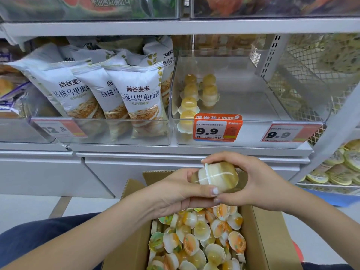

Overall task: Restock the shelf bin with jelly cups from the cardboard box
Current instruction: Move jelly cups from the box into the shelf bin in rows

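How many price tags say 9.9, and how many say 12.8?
9.9 tags: 2
12.8 tags: 1
Total: 3

White metal shelves (175, 28) carry bagged bread (136, 94), orange price tags (217, 128) and a wire mesh rack (303, 78) above a pale floor (25, 207).

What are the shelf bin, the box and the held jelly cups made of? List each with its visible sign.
Shelf bin: clear, glossy rigid plastic by the look; the cups inside and the shelf show through its walls.
Cardboard box: matte brown corrugated cardboard; fluting shows along a flap edge.
Jelly cups, held between both hands: probably thin translucent plastic, shiny with highlights, the contents visible inside.
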`<state>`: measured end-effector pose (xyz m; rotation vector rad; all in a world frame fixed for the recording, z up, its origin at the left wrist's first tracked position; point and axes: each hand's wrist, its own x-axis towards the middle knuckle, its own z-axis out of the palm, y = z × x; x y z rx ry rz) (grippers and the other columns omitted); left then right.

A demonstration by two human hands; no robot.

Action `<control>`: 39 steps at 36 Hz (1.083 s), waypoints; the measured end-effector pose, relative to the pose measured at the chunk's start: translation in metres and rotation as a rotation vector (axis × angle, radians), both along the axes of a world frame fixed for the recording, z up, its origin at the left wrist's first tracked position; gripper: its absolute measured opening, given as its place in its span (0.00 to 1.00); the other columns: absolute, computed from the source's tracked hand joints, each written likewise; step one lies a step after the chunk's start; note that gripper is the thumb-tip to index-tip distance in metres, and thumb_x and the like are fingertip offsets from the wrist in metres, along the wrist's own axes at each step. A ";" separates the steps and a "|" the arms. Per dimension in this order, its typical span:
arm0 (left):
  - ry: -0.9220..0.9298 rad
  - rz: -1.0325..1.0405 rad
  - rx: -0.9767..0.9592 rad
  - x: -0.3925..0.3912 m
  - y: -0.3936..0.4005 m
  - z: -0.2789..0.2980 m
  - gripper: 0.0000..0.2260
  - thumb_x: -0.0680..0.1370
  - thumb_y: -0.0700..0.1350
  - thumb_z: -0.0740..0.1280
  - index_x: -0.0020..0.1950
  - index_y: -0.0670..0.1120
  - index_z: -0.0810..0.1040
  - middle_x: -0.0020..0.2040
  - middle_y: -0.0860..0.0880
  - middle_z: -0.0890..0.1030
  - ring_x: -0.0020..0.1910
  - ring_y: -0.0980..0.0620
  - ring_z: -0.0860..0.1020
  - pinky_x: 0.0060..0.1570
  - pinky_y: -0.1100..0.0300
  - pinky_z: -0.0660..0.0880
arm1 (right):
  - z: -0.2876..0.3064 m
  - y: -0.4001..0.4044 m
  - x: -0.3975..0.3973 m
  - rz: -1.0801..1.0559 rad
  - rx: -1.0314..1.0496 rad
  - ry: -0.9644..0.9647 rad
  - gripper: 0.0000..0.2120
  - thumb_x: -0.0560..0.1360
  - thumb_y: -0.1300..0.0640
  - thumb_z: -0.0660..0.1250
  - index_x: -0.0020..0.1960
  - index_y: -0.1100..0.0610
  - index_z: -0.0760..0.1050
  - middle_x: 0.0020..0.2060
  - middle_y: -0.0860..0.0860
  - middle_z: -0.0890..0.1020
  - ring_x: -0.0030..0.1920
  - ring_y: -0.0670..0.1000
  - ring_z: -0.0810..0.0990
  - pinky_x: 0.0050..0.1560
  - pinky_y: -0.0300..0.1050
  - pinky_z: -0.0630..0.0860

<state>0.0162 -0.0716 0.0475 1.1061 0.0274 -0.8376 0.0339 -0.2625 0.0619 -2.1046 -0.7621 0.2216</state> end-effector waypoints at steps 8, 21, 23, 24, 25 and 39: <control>-0.561 0.269 0.655 0.035 0.020 0.009 0.15 0.68 0.47 0.76 0.52 0.50 0.78 0.51 0.54 0.82 0.47 0.60 0.81 0.48 0.66 0.78 | 0.044 -0.019 0.029 -0.457 0.280 -0.105 0.25 0.61 0.57 0.80 0.56 0.46 0.78 0.49 0.42 0.81 0.45 0.43 0.80 0.46 0.36 0.79; -1.017 0.166 1.189 0.061 0.017 -0.003 0.19 0.73 0.49 0.71 0.59 0.51 0.65 0.57 0.53 0.72 0.58 0.55 0.71 0.56 0.59 0.71 | 0.041 0.014 0.191 -0.272 -0.561 -0.154 0.32 0.63 0.48 0.79 0.64 0.54 0.74 0.60 0.50 0.78 0.54 0.48 0.75 0.51 0.39 0.69; -1.038 0.131 1.196 0.060 0.012 -0.005 0.19 0.74 0.48 0.70 0.58 0.52 0.63 0.58 0.54 0.70 0.59 0.55 0.69 0.57 0.57 0.72 | 0.030 0.020 0.197 -0.237 -0.577 -0.155 0.31 0.64 0.48 0.78 0.64 0.53 0.74 0.61 0.49 0.78 0.56 0.49 0.75 0.52 0.39 0.69; -1.052 0.110 1.201 0.060 0.011 -0.006 0.19 0.74 0.47 0.69 0.58 0.52 0.62 0.58 0.54 0.69 0.59 0.55 0.69 0.56 0.56 0.72 | 0.025 0.022 0.199 -0.224 -0.580 -0.157 0.30 0.64 0.48 0.78 0.63 0.52 0.75 0.60 0.49 0.78 0.55 0.49 0.76 0.52 0.39 0.70; -1.062 0.097 1.205 0.060 0.011 -0.006 0.19 0.74 0.47 0.69 0.57 0.53 0.61 0.58 0.55 0.68 0.59 0.55 0.68 0.56 0.56 0.72 | 0.020 0.023 0.202 -0.215 -0.581 -0.158 0.28 0.64 0.48 0.78 0.62 0.52 0.75 0.59 0.49 0.79 0.54 0.49 0.76 0.51 0.40 0.71; -1.049 0.139 1.223 0.066 0.007 -0.005 0.15 0.76 0.45 0.66 0.55 0.52 0.62 0.56 0.55 0.68 0.58 0.56 0.68 0.54 0.58 0.73 | 0.006 0.024 0.198 -0.299 -0.443 -0.125 0.26 0.62 0.50 0.79 0.57 0.51 0.75 0.47 0.46 0.78 0.47 0.48 0.76 0.43 0.39 0.70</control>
